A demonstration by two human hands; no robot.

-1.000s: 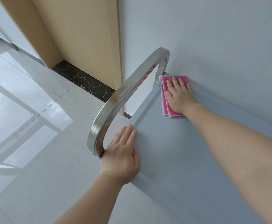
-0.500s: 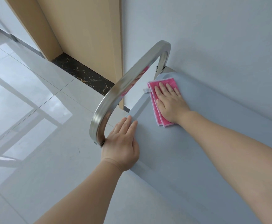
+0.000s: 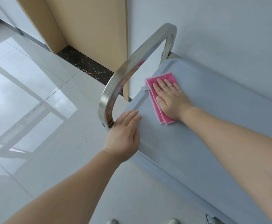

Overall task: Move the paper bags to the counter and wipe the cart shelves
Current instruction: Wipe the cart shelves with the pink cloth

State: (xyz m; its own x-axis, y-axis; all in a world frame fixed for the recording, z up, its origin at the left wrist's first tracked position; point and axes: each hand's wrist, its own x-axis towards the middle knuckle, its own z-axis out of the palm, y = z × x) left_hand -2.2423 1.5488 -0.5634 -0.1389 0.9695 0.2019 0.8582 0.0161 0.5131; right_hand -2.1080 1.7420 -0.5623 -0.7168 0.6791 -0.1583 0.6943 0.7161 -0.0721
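Note:
The cart's grey top shelf [image 3: 196,143] runs from the middle to the right of the head view, with a curved steel handle [image 3: 132,65] at its left end. A folded pink cloth [image 3: 154,97] lies flat on the shelf near that end. My right hand [image 3: 171,99] presses flat on the cloth, fingers stretched out. My left hand [image 3: 124,135] rests on the shelf's near left corner, beside the foot of the handle, fingers together and flat. No paper bags are in view.
A grey wall [image 3: 213,29] stands right behind the cart. A wooden door frame [image 3: 91,29] with a dark marble threshold [image 3: 83,63] is to the left. Glossy white floor tiles [image 3: 27,102] fill the left. My shoe tips [image 3: 112,221] show at the bottom edge.
My right hand has slid the pink cloth from the shelf's far corner towards me along the left end. My left hand has stayed on the corner.

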